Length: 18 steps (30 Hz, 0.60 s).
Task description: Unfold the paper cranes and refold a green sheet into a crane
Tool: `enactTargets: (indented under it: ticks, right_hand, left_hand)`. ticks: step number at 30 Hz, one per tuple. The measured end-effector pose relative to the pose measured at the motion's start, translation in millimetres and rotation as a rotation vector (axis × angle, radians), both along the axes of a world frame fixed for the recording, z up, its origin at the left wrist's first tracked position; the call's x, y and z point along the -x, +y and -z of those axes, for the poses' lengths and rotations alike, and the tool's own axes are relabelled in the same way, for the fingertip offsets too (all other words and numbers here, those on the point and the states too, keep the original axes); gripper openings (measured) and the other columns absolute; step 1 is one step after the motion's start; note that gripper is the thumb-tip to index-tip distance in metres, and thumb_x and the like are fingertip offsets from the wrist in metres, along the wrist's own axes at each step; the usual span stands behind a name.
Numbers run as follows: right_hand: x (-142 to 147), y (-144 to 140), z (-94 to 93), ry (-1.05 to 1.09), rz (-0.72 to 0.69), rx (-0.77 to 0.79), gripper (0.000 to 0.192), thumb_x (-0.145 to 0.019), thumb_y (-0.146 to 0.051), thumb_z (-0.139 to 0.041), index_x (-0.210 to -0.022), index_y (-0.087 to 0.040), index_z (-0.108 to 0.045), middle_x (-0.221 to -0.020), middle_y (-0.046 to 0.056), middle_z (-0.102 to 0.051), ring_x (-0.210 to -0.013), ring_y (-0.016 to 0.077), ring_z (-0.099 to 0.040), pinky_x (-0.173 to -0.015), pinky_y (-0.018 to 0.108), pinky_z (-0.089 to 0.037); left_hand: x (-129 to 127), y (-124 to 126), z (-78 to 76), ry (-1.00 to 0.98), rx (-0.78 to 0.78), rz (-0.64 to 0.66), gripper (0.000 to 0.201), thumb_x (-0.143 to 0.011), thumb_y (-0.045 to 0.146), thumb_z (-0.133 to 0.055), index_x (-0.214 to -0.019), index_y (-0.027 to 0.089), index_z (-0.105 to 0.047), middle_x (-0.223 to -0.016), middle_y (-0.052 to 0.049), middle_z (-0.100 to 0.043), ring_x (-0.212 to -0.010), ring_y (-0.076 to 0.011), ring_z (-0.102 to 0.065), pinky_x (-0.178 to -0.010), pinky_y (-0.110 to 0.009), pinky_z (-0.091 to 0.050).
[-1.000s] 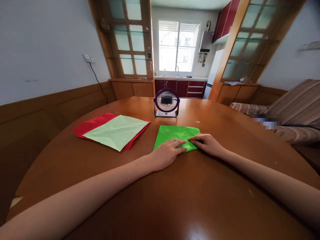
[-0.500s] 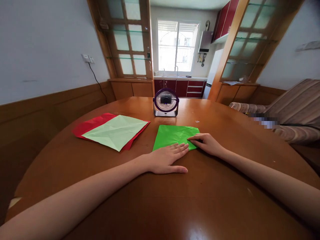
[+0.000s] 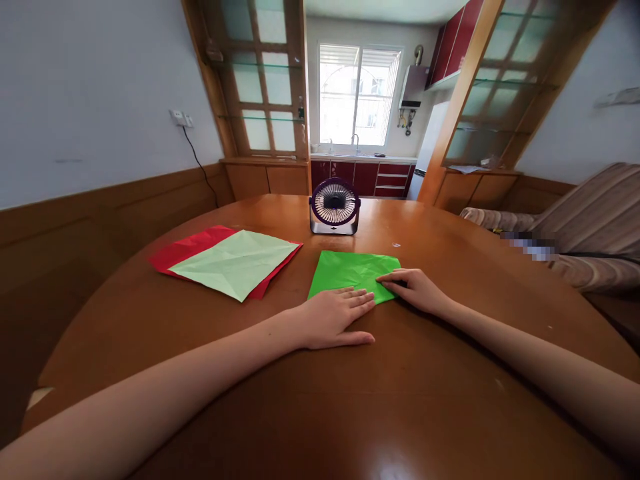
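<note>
A folded bright green paper sheet (image 3: 350,270) lies on the round wooden table (image 3: 320,400) ahead of me. My left hand (image 3: 334,319) lies flat, palm down, fingers spread, with the fingertips on the sheet's near edge and the thumb out on the wood. My right hand (image 3: 415,289) presses the sheet's near right corner with its fingertips, fingers curled low over it.
A pale green sheet (image 3: 235,262) lies on a red sheet (image 3: 187,248) to the left. A small purple desk fan (image 3: 334,207) stands behind the green paper. A striped sofa (image 3: 590,227) is at the right, a wood-panelled wall at the left.
My left hand slid back from the green paper's near corner toward me and flattened with the thumb out. My right hand stayed on the corner.
</note>
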State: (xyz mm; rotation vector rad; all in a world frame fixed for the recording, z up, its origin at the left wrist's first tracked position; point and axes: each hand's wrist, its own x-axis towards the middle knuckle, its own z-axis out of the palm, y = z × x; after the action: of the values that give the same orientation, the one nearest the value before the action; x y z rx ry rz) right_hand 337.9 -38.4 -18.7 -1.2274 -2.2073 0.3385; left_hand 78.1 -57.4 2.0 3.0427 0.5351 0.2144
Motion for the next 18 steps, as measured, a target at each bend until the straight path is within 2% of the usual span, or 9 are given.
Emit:
enactTargets:
  ticks: [5, 9, 14, 18]
  right_hand:
    - [-1, 0, 0.6, -0.006, 0.005, -0.006, 0.026, -0.091, -0.031, -0.053, -0.105, -0.023, -0.073, -0.106, 0.005, -0.074, -0.095, 0.0233, -0.069, -0.086, 0.038, -0.054]
    - [-1, 0, 0.5, 0.001, 0.006, -0.003, 0.025, -0.091, -0.031, -0.053, -0.104, -0.023, -0.074, -0.105, 0.006, -0.074, -0.093, 0.0226, -0.069, -0.085, 0.038, -0.055]
    - [-1, -1, 0.1, -0.005, 0.006, 0.000, 0.025, -0.092, -0.030, -0.053, -0.105, -0.023, -0.073, -0.105, 0.005, -0.074, -0.094, 0.0231, -0.069, -0.085, 0.038, -0.054]
    - [0, -2, -0.9, -0.003, 0.013, 0.009, 0.026, -0.091, -0.030, -0.053, -0.105, -0.022, -0.073, -0.106, 0.006, -0.074, -0.095, 0.0233, -0.069, -0.085, 0.038, -0.054]
  left_hand:
    - [12, -6, -1.4, -0.028, -0.029, -0.011, 0.059, -0.096, 0.050, -0.044, -0.136, 0.008, -0.051, -0.143, -0.017, -0.045, -0.134, -0.0277, -0.043, -0.111, -0.040, -0.036]
    - [28, -9, -2.5, -0.057, -0.021, -0.036, 0.047, -0.098, 0.044, -0.041, -0.132, 0.013, -0.055, -0.141, -0.013, -0.049, -0.132, -0.0247, -0.047, -0.109, -0.038, -0.040]
    - [47, -12, 2.7, -0.045, -0.133, -0.038, 0.048, -0.098, 0.044, -0.041, -0.130, 0.012, -0.056, -0.138, -0.015, -0.051, -0.129, -0.0263, -0.050, -0.104, -0.040, -0.045]
    - [52, -12, 6.8, -0.016, -0.231, -0.025, 0.047, -0.099, 0.041, -0.039, -0.127, 0.009, -0.059, -0.133, -0.017, -0.056, -0.124, -0.0284, -0.055, -0.098, -0.041, -0.050]
